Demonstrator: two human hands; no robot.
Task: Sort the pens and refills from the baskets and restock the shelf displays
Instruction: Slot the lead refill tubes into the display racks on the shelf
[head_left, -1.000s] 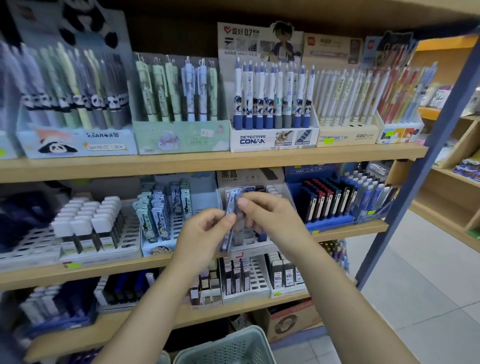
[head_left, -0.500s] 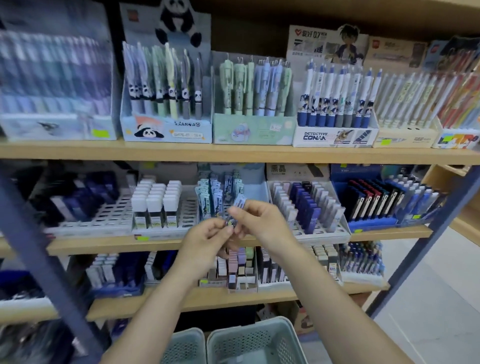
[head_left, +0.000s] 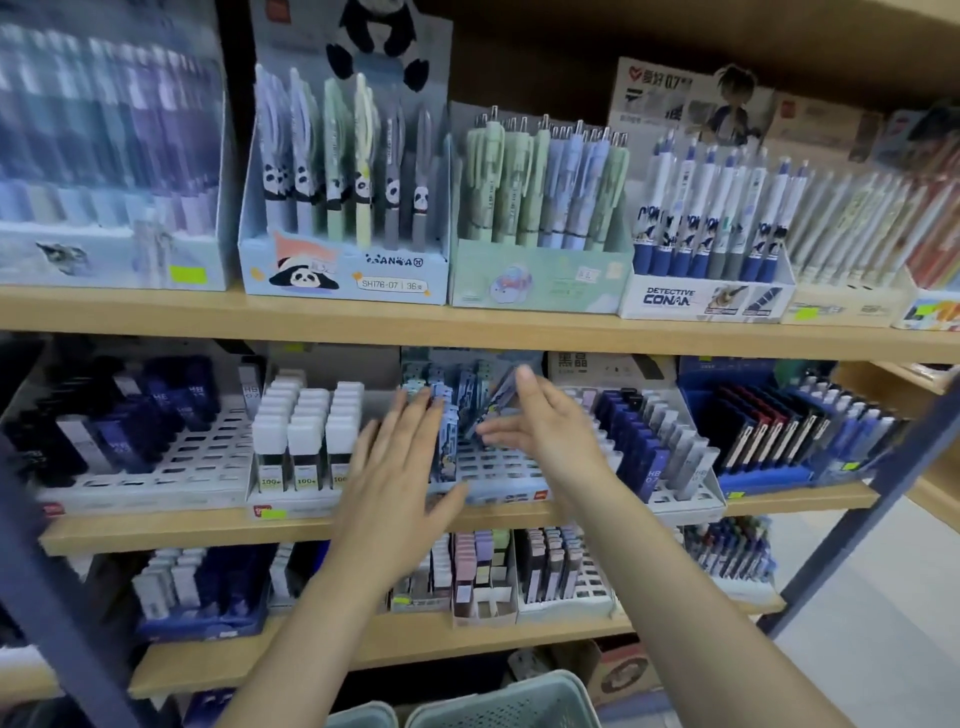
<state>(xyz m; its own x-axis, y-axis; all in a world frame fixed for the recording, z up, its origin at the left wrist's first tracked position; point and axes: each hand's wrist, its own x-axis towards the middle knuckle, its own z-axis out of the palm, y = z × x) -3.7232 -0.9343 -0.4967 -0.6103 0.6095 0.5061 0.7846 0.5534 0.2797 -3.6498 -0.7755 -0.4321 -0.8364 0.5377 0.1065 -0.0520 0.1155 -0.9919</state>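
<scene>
On the middle shelf, a slotted white tray (head_left: 501, 467) holds a row of blue patterned refill packs (head_left: 451, 415). My left hand (head_left: 400, 467) reaches to that row, its fingers straight and spread and its fingertips against the packs. Just to the right, my right hand (head_left: 545, 431) pinches one tilted blue refill pack (head_left: 496, 402) between thumb and fingers, over the tray's empty slots. The image is blurred around the hands.
White-capped lead boxes (head_left: 306, 421) stand left of the tray, and dark blue and grey refill cases (head_left: 649, 441) stand to its right. Pen display boxes (head_left: 540, 208) fill the upper shelf. Two pale green baskets (head_left: 498, 701) sit below at the bottom edge. A blue steel upright (head_left: 878, 499) stands at right.
The view has swung left and moved closer. Both hands moved from holding the pack in front of me up to the tray, and the left hand let go and opened onto the row.
</scene>
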